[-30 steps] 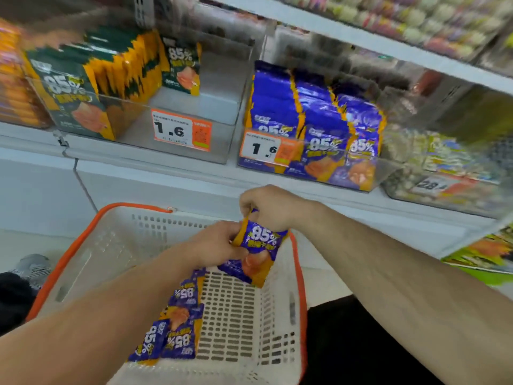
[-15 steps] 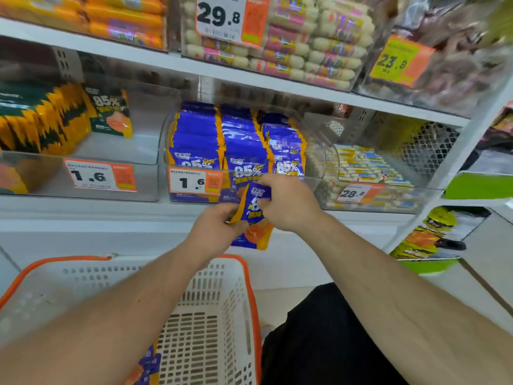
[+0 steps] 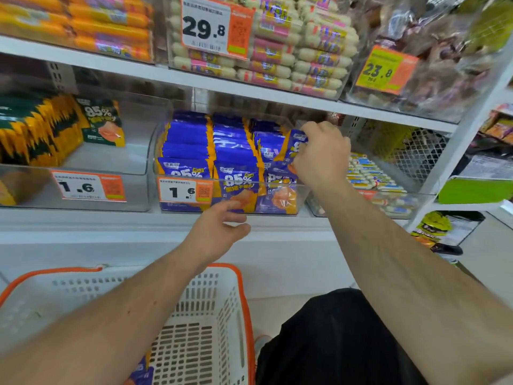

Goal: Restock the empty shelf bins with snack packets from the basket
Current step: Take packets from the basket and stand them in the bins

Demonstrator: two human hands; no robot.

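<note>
My right hand (image 3: 322, 154) grips a blue and orange snack packet (image 3: 288, 151) at the right end of the clear shelf bin (image 3: 277, 211), which holds three rows of the same blue packets (image 3: 191, 145). My left hand (image 3: 219, 232) hovers below the bin's front with fingers spread and relaxed, holding nothing. The white basket with an orange rim (image 3: 216, 301) sits low in front of me. A few blue packets (image 3: 141, 370) show at its bottom, partly hidden by my left forearm.
A bin of green and yellow packets (image 3: 41, 129) stands to the left, its right half bare. A bin of small sausages (image 3: 369, 176) is to the right. Upper shelf holds sausage packs behind price tags (image 3: 213, 26). A white shelf post (image 3: 466, 129) rises at right.
My right hand carried the blue packet up from in front of the bin into its right end. My left hand let go of the packet and dropped slightly, now open.
</note>
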